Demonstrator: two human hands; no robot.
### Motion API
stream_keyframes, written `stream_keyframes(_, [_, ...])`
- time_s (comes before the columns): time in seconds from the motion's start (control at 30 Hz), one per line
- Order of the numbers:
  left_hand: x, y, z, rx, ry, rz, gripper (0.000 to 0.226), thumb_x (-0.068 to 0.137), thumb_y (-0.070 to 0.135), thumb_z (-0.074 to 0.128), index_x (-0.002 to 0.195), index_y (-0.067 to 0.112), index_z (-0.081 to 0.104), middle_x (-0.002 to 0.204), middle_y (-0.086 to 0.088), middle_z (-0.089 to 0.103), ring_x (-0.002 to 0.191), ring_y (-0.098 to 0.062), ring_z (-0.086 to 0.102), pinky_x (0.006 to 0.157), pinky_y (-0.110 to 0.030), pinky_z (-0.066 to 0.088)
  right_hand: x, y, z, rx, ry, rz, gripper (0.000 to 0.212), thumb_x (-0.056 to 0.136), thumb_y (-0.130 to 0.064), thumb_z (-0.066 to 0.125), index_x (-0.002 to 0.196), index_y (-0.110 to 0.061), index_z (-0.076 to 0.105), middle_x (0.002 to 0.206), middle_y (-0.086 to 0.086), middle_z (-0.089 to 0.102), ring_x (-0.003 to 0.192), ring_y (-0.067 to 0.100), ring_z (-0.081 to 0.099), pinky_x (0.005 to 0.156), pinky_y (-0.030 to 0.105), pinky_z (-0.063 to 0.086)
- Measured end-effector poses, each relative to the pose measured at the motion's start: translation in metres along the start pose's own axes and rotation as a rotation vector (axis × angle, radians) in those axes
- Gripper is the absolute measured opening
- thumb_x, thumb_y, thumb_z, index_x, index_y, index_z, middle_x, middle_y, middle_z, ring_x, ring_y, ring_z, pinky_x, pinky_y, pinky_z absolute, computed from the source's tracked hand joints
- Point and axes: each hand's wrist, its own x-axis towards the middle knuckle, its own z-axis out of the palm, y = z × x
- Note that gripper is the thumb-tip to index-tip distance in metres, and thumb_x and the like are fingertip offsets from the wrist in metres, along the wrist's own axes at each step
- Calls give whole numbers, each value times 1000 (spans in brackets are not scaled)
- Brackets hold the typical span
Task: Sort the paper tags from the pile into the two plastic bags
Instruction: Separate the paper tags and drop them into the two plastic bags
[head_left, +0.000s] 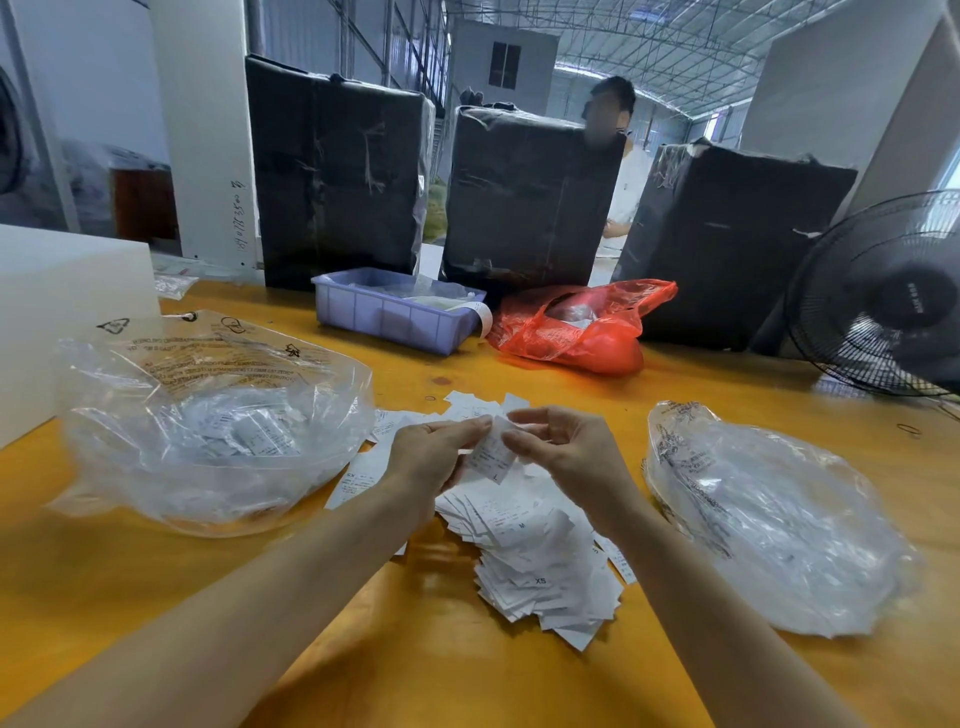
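The held tag (491, 452) is a thin white paper rectangle with small dark print. It sits above the pile, between both hands. Its long axis runs from upper right to lower left, and the lower edge, marked with a letter that reads as L, points toward the person.

The left hand (434, 457) pinches the tag's left edge with curled fingertips. The right hand (566, 449) pinches the upper right part between thumb and forefinger, with the other fingers loosely curled.

The pile (535, 551) lies on the surface (426, 649) directly below the hands. It consists of flat white paper slips, overlapped and fanned at mixed angles. Size letters M and XS are legible on two slips. More loose slips lie beyond the hands.

The left bag (208, 415) is clear, crinkled plastic with printed warning text and recycling symbols. Its mouth stands open, and white tags are visible inside. The right bag (769, 525) is also clear and wrinkled, with dark print along its near edge. It lies flatter; its contents cannot be told.

The surface is smooth and orange-yellow. At its far side stand a lavender ribbed plastic bin (395, 312), a glossy red plastic bag (576, 327), three dark wrapped bales (337, 171) and a black wire-guard fan (883, 296).
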Motion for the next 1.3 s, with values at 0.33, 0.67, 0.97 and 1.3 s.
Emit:
stream_keyframes(0.33, [-1, -4, 2, -5, -6, 67, 12, 80, 17, 73, 69, 13, 69, 68, -2, 70, 63, -14, 64, 47, -16, 47, 0, 1, -1, 25, -70, 18, 18, 80, -3, 72, 93, -15, 67, 76, 11, 69, 63, 14, 61, 65, 25, 52])
stream_keyframes(0.67, [2, -7, 1, 76, 7, 99, 15, 80, 24, 73, 67, 16, 73, 71, 1, 71, 72, -18, 63, 71, -28, 46, -2, -2, -3, 62, -146, 136, 4, 80, -6, 71, 82, -7, 68, 66, 4, 68, 55, 9, 60, 55, 18, 43])
stream_keyframes(0.97, [6, 9, -12, 219, -242, -77, 21, 75, 24, 76, 88, 9, 71, 65, 0, 69, 59, -11, 57, 50, -18, 44, -1, -4, -4, 218, 21, 207, 16, 77, 1, 72, 88, -9, 65, 66, 3, 68, 52, 10, 62, 54, 17, 45])
stream_keyframes(1.3, [4, 97, -75, 847, -82, 112, 12, 75, 24, 78, 81, 15, 74, 70, 1, 67, 60, -6, 53, 47, -14, 43, -4, -7, 1, 180, 33, 204, 15, 76, -5, 72, 90, -7, 67, 75, 9, 74, 61, 15, 68, 65, 27, 47])
